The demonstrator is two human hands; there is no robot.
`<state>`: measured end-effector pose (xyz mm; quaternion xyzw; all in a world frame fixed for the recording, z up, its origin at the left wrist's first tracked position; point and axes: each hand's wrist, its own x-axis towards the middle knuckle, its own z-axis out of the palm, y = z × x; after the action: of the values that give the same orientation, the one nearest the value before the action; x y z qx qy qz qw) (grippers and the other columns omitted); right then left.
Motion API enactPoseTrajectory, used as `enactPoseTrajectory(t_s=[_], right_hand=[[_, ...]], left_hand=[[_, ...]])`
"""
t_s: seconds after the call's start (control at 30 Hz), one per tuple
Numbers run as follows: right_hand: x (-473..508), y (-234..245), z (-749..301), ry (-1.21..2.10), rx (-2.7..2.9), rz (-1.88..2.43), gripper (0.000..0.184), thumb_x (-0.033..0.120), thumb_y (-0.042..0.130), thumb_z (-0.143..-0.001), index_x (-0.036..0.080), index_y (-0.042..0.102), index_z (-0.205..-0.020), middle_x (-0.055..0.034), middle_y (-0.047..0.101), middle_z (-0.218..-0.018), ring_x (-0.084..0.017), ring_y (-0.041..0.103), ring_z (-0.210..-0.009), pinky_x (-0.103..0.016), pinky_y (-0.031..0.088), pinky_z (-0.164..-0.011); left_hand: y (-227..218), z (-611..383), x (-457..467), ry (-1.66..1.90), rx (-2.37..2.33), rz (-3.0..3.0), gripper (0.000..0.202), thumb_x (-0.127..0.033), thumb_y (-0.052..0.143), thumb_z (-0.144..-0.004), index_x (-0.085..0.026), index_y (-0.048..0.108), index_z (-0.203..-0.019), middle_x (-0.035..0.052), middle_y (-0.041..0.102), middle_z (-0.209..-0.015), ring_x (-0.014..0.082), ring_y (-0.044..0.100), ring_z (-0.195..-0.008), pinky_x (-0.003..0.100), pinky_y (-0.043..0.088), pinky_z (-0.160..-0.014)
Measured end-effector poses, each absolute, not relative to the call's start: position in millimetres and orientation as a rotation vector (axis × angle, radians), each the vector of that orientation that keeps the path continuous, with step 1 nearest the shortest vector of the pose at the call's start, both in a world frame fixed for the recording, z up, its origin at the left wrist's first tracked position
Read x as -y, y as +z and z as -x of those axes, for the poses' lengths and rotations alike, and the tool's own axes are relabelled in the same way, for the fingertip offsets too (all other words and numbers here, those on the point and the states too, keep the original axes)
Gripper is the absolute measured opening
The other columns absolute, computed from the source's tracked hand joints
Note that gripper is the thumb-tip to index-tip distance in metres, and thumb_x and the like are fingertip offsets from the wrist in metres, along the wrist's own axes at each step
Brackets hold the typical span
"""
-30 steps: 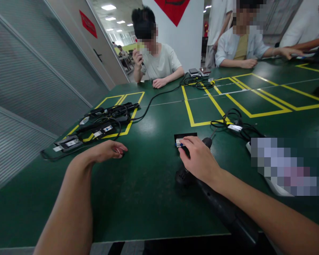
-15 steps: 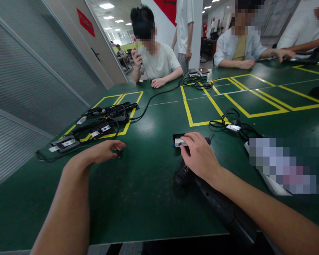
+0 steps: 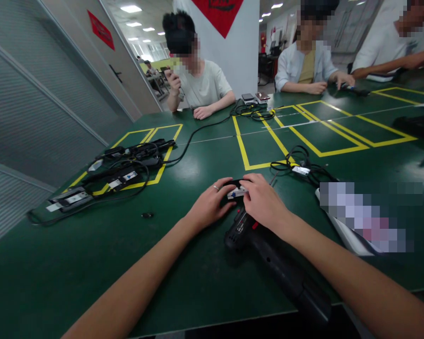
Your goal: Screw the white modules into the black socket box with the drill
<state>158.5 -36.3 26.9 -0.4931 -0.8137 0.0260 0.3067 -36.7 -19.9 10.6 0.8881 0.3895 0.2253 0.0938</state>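
My left hand [image 3: 211, 203], with a ring on one finger, grips the left end of a small black box with a white label [image 3: 236, 192]. On the box's right end are the closed fingers of my right hand [image 3: 265, 200], which hides part of it. Just below the hands, a black cordless power screwdriver with red details [image 3: 240, 231] lies on the green table, its handle pointing towards the front edge. Its thin metal bit [image 3: 273, 179] shows beyond my right hand. A small black piece [image 3: 147, 215] lies apart on the table to the left.
Black devices with cables and white labels [image 3: 129, 177] lie at the left on yellow tape outlines. A coiled cable [image 3: 298, 157] and a white-edged tray or board [image 3: 342, 226], partly blurred, are on the right. Several people sit across the green table [image 3: 183, 278].
My left hand has moved right, from beside the small black piece to the labelled box, and taken hold of it. My right hand stays at the box. The view has shifted slightly.
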Motion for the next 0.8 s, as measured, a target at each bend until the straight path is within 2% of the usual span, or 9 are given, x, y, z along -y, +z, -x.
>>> enactPoseTrajectory(t_s=[0.1, 0.27, 0.5, 0.67, 0.8], right_hand=[[33, 31, -163, 0.098, 2.208, 1.245, 0.024, 0.024, 0.058, -0.089, 0.018, 0.061, -0.112, -0.0077, 0.064, -0.119, -0.024, 0.064, -0.101, -0.045, 0.054, -0.082], [34, 35, -166, 0.135, 2.264, 1.18, 0.026, 0.024, 0.058, -0.09, 0.019, 0.06, -0.115, -0.0075, 0.065, -0.117, -0.023, 0.065, -0.098, -0.044, 0.054, -0.08], [37, 38, -166, 0.175, 2.261, 1.143, 0.02, 0.023, 0.058, -0.09, 0.017, 0.062, -0.109, -0.0063, 0.067, -0.111, -0.021, 0.066, -0.093, -0.042, 0.055, -0.077], [43, 50, -166, 0.179, 2.113, 1.151, 0.023, 0.022, 0.057, -0.09, 0.017, 0.06, -0.112, -0.0066, 0.066, -0.112, -0.022, 0.066, -0.095, -0.043, 0.056, -0.077], [46, 57, -166, 0.162, 1.965, 1.181, 0.025, 0.021, 0.056, -0.091, 0.018, 0.059, -0.115, -0.0073, 0.065, -0.116, -0.023, 0.064, -0.101, -0.045, 0.054, -0.081]], left_hand=[[0, 34, 17, 0.73, -1.176, -2.558, 0.03, -0.025, 0.041, -0.093, -0.022, 0.047, -0.122, 0.0094, 0.044, -0.131, 0.021, 0.045, -0.122, 0.039, 0.039, -0.105], [1, 40, 19, 0.874, -1.241, -2.343, 0.024, -0.03, 0.04, -0.094, -0.02, 0.05, -0.114, 0.0081, 0.051, -0.118, 0.0195, 0.052, -0.11, 0.037, 0.041, -0.1], [0, 40, 19, 0.837, -1.21, -2.243, 0.036, -0.039, 0.067, -0.079, -0.02, 0.053, -0.106, 0.0049, 0.059, -0.102, 0.0201, 0.057, -0.096, 0.036, 0.046, -0.087], [1, 46, 16, 0.827, -1.296, -2.188, 0.042, -0.042, 0.067, -0.078, -0.02, 0.054, -0.111, 0.0063, 0.061, -0.106, 0.0221, 0.058, -0.099, 0.04, 0.046, -0.089], [2, 49, 16, 0.796, -1.333, -2.232, 0.032, -0.04, 0.058, -0.086, -0.021, 0.054, -0.111, 0.0068, 0.058, -0.113, 0.0216, 0.055, -0.105, 0.04, 0.046, -0.09]])
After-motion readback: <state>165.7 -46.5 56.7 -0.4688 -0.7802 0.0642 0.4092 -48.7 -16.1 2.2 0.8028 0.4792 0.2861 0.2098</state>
